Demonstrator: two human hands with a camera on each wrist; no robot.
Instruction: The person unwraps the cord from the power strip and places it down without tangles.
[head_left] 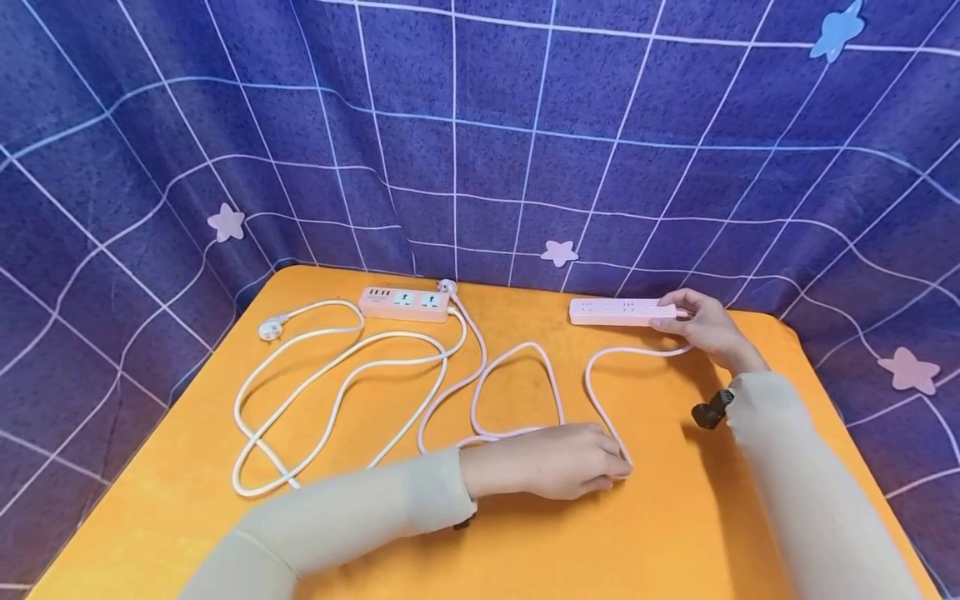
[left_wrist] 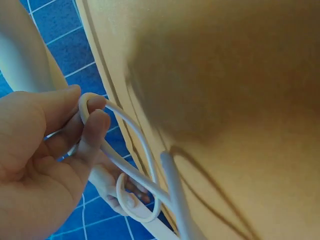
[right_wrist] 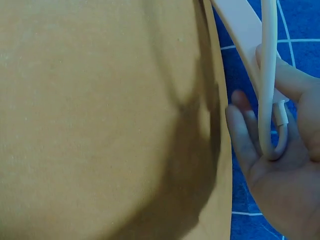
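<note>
A pink-white power strip (head_left: 615, 312) lies at the back right of the table. My right hand (head_left: 701, 325) grips its cord end; in the right wrist view the thumb rests on the power strip (right_wrist: 245, 37) and the cord bends back over the palm. My left hand (head_left: 570, 462) is low over the front middle of the table. It holds a bend of that strip's cord (head_left: 592, 392) at the fingertips, as the left wrist view shows with the cord (left_wrist: 125, 167) looping from the fingers.
A second power strip (head_left: 405, 305), pink with white sockets, sits at the back left. Its white cord (head_left: 337, 408) sprawls in loops to the left, near a white plug (head_left: 271, 328). Another plug (head_left: 447, 287) lies by that strip. A blue grid curtain (head_left: 480, 150) hangs behind the orange table (head_left: 660, 517).
</note>
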